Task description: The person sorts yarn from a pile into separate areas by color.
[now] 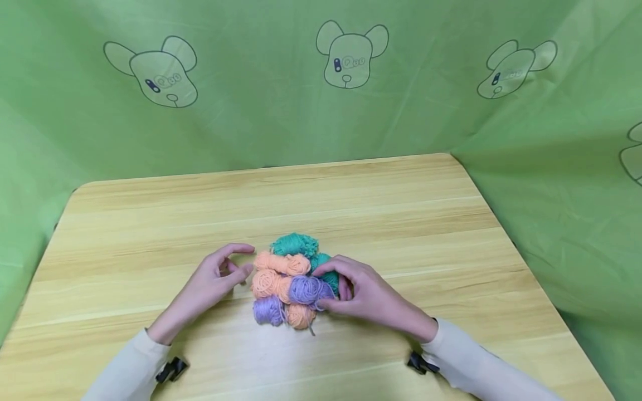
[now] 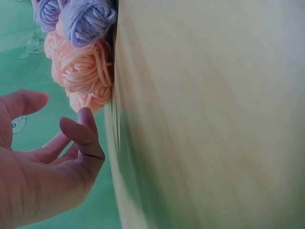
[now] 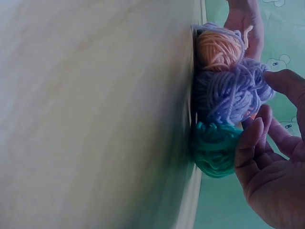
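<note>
A stacked pile of small yarn balls sits on the table, in purple, peach and green. My right hand (image 1: 361,289) is at the pile's right side, its thumb and index finger on either side of the upper purple yarn ball (image 1: 307,291). In the right wrist view its other fingers are bent against a green yarn ball (image 3: 217,150). Left of the pile, my left hand (image 1: 215,278) holds nothing; its loosely bent fingers are close to the peach yarn balls (image 2: 81,69). Another green yarn ball (image 1: 295,244) lies at the back, and a purple one (image 1: 268,310) at the front left.
The pile stands on a light wooden table (image 1: 150,234). Green cloth (image 1: 261,122) with printed bear heads hangs behind and beside it. A short yarn end (image 1: 311,330) sticks out at the pile's front. Black clips (image 1: 172,369) are at both sleeve cuffs.
</note>
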The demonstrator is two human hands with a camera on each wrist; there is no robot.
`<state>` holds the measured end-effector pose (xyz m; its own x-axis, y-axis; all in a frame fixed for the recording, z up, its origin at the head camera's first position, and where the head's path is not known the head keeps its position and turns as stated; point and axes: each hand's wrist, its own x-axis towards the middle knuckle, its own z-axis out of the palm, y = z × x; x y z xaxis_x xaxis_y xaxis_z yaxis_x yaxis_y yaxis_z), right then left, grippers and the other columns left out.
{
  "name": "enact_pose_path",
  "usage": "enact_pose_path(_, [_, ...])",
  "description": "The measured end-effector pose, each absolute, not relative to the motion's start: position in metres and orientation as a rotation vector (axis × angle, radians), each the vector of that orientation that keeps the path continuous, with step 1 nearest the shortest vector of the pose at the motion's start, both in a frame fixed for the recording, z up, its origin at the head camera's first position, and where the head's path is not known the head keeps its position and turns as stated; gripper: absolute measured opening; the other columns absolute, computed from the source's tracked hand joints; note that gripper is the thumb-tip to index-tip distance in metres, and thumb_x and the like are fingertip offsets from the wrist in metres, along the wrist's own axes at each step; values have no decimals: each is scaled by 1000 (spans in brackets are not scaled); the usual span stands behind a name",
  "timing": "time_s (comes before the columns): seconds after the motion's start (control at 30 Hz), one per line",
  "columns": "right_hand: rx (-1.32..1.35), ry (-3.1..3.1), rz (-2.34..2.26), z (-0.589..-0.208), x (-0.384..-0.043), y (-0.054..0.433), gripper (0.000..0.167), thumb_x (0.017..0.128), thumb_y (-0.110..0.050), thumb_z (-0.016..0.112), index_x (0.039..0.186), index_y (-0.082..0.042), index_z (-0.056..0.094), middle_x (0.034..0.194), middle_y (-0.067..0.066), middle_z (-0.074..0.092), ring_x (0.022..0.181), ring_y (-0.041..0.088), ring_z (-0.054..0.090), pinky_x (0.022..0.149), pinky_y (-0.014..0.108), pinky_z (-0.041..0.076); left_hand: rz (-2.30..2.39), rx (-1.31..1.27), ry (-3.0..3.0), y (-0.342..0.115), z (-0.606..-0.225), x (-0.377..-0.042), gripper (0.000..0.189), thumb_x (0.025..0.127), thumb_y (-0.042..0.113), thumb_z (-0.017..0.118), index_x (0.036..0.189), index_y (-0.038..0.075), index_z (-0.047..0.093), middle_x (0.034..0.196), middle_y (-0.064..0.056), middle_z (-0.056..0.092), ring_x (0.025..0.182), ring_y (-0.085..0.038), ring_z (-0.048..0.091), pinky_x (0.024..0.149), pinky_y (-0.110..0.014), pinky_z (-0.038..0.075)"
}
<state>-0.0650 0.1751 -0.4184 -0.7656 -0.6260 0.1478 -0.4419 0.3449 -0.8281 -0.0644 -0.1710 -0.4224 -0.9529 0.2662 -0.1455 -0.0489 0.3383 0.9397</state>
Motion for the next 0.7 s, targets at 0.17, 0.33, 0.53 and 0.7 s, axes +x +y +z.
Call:
enact_pose_path(0.17, [-928, 2423, -1347, -419, -64, 174, 52, 87, -18, 95, 133, -19, 72, 82, 2, 62, 62, 6, 54, 53, 25, 51, 1643, 185, 2293, -169, -425, -70, 53, 102, 17, 77, 151, 6, 61, 82, -15, 64, 67, -23, 55, 54, -25, 43])
enact_pose_path(0.33, [-865, 2464, -1273, -421, -63, 172, 53, 86, -24, 96, 134, -22, 72, 76, -8, 61, 59, 6, 55, 52, 26, 51, 1682, 187, 2221, -168, -427, -76, 51, 102, 13, 76, 150, 4, 61, 77, -14, 61, 64, -20, 53, 53, -24, 43])
enact_pose_path(0.53, [-864, 2499, -1216, -422, -62, 169, 53, 86, -26, 96, 133, -22, 72, 77, -12, 61, 57, 4, 56, 51, 26, 52, 1698, 153, 2178, -167, -430, -81, 49, 99, 10, 78, 147, 5, 65, 73, -10, 57, 60, -15, 47, 53, -23, 39])
enact_pose_path(0.7, [-917, 2518, -1169, -422, -63, 167, 53, 87, -21, 95, 134, -19, 73, 82, -10, 64, 58, 1, 55, 52, 25, 52, 1706, 174, 2159, -165, -433, -85, 51, 97, 7, 79, 145, 5, 66, 74, -8, 57, 63, -16, 49, 54, -23, 40])
